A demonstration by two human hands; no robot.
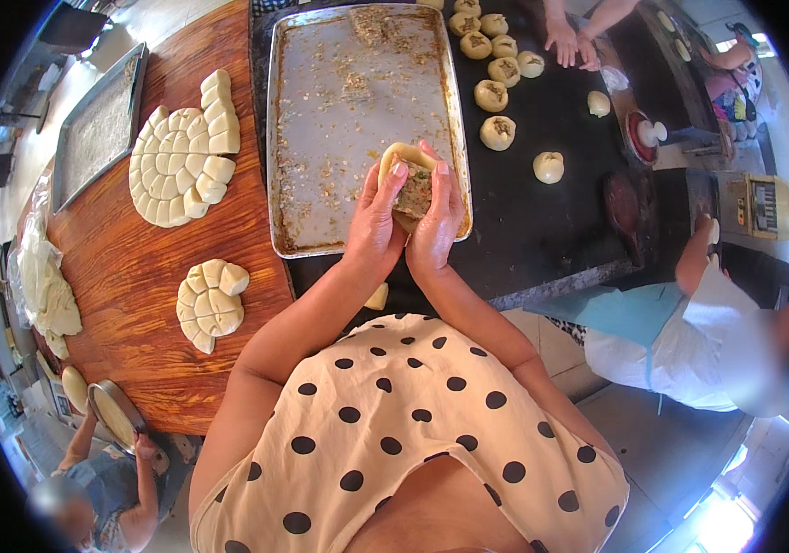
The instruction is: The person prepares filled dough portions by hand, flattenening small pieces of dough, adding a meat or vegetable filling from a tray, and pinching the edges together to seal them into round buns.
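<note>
Between my two hands is a piece of flattened dough (400, 153) with a lump of minced filling (413, 193) in it. My left hand (377, 214) cups the dough from the left, its thumb pressing at the filling's edge. From the right, my right hand (438, 218) cups the same piece, thumb on the filling. The dough curls up around the far side of the lump. Both hands are over the near right part of a metal baking tray (311, 166), which is smeared with filling crumbs and bears small heaps of filling (370, 27).
Cut dough rounds (180, 166) (211, 301) lie on the wooden table (111, 256) at left, near a second tray (100, 131). Filled dough balls (498, 133) stand on the black table (532, 221) at right. Another person's hands (570, 45) work there; other people stand around.
</note>
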